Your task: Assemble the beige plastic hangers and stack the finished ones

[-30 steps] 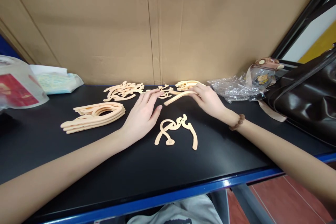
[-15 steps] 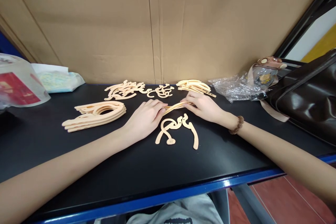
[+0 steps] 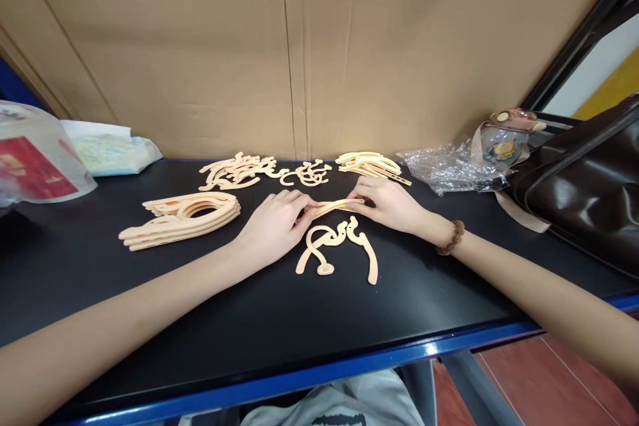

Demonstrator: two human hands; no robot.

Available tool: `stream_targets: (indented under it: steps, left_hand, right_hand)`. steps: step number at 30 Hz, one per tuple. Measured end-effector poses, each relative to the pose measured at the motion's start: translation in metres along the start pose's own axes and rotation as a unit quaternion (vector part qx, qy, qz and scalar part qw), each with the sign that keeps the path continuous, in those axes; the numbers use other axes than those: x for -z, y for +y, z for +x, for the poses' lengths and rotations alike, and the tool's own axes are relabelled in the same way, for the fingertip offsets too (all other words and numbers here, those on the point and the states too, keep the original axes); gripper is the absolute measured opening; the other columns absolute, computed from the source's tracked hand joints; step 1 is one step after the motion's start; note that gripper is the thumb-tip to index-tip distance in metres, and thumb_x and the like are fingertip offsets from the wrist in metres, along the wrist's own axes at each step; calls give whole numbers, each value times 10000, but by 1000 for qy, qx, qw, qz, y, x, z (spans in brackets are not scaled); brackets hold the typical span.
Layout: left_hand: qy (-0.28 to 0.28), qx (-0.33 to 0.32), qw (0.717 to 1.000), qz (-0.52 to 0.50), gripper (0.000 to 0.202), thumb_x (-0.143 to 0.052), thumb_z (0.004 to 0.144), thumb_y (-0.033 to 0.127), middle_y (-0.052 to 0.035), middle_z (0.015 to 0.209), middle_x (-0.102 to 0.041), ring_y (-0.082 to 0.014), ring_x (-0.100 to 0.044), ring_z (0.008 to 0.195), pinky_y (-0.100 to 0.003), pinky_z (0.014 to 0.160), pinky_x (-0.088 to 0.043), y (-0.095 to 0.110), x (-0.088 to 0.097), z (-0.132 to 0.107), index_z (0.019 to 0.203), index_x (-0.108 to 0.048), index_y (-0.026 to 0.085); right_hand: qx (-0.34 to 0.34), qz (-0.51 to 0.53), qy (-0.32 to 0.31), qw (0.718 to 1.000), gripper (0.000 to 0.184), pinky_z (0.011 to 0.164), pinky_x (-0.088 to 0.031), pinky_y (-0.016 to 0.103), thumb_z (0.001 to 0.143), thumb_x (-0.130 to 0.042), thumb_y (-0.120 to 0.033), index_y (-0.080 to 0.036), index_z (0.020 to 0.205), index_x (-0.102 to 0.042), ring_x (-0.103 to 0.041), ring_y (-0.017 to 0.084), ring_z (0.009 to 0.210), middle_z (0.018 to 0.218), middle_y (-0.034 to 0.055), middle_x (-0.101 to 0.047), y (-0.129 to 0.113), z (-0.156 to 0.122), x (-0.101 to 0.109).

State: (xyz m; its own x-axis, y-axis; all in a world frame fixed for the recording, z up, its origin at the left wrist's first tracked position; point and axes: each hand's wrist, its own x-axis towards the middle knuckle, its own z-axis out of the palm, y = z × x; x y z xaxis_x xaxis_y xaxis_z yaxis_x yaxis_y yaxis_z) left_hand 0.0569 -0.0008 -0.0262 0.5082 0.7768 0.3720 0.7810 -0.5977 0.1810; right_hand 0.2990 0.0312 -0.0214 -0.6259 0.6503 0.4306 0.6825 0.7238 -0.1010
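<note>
**Both hands pinch one pale curved strip at mid-frame**

Just above the centre of the frame, the left hand (image 3: 272, 229) and the right hand (image 3: 392, 203) meet over the black worktop (image 3: 249, 319). Between them they hold a thin, peach-coloured curved strip (image 3: 333, 206). The left fingers are closed narrowly on its left end and the right fingers on its right end. The strip sits a little above the worktop, almost level. A beaded bracelet (image 3: 452, 237) circles the right wrist.

Directly below the strip, two loose hook-shaped pieces (image 3: 334, 246) lie flat, touching each other. At centre left is a stack of arched pieces (image 3: 182, 216). Further back, near the cardboard wall (image 3: 200, 46), are a pile of hooks (image 3: 237, 172), a smaller cluster (image 3: 307, 175) and a second stack (image 3: 369, 163) just behind the right hand.

At right lie crumpled clear plastic (image 3: 444, 170) and a dark glossy bag (image 3: 584, 193). At far left are a tissue packet (image 3: 107, 150) and a red-labelled pouch (image 3: 34, 166).
</note>
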Motion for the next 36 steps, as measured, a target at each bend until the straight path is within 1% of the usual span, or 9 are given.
stream_targets:
  steps: [4, 7, 10, 14, 22, 26, 30, 33, 36]
  left_hand:
    - [11, 13, 1000, 16, 265, -524, 889, 423, -47, 996, -677, -253, -587, 940, -428, 853, -425, 0, 0, -1, 992, -628, 202]
    - [5, 37, 999, 20, 207, -495, 910, 335, -42, 983, -677, -243, -586, 948, -408, 852, -429, 1, 2, 0, 982, -634, 199]
    - [2, 69, 997, 15, 188, -490, 912, 289, -36, 975, -671, -228, -588, 922, -383, 833, -438, 2, 5, 1, 971, -645, 200]
    - [6, 106, 994, 5, 166, -540, 888, 318, -26, 948, -667, -231, -593, 895, -362, 777, -445, 3, 7, 1, 937, -658, 212]
    - [18, 122, 992, -4, 213, -523, 892, 373, -13, 936, -675, -234, -601, 901, -362, 776, -451, 0, 7, -1, 925, -674, 226]
    - [23, 117, 993, 12, 283, -442, 929, 344, -32, 965, -683, -243, -602, 938, -383, 815, -461, -1, 6, 0, 966, -687, 209]
    - [27, 103, 994, 25, 306, -410, 935, 283, -39, 1036, -685, -247, -596, 991, -395, 853, -469, -3, 3, 0, 1047, -681, 198]
    - [25, 101, 994, 40, 297, -427, 926, 269, -42, 1047, -682, -251, -597, 985, -401, 856, -475, -3, 3, -1, 1069, -677, 196]
    - [22, 98, 993, 54, 301, -427, 931, 276, -48, 1054, -678, -254, -598, 975, -404, 852, -478, -3, 4, -1, 1077, -677, 192]
  right_hand:
    - [3, -10, 4, 1000, 273, 662, -402, 277, 915, -541, -394, -172, 801, -651, -542, 155, 730, 810, 36, -606, -1, 0, 3]
    - [6, -16, 2, 1000, 265, 640, -387, 274, 886, -578, -397, -169, 767, -642, -529, 152, 715, 791, 32, -597, -3, 0, 5]
    - [11, -21, 0, 1000, 198, 659, -395, 278, 862, -608, -370, -176, 847, -644, -538, 161, 753, 833, 33, -601, -3, 0, 6]
    - [26, -6, -3, 1000, 186, 713, -418, 287, 862, -613, -333, -181, 968, -623, -557, 175, 836, 940, 46, -611, -1, -1, 5]
    - [32, -13, -4, 999, 156, 710, -415, 277, 880, -588, -296, -169, 792, -609, -552, 159, 791, 885, 37, -587, -1, -1, 6]
    - [21, -76, -10, 997, 109, 715, -412, 288, 879, -556, -212, -167, 797, -612, -551, 177, 814, 894, 50, -586, 6, -1, 6]
    - [-29, -190, 8, 981, 208, 827, -394, 352, 890, -456, -91, -150, 894, -656, -557, 243, 958, 956, 102, -612, 15, -1, 7]
    - [-82, -169, 17, 982, 191, 742, -404, 316, 912, -487, -179, -158, 992, -659, -587, 225, 901, 974, 90, -636, 13, -2, 10]
    - [-91, -58, -29, 994, 259, 636, -390, 266, 945, -486, -347, -214, 1113, -632, -595, 165, 731, 850, 20, -660, 4, -2, 12]
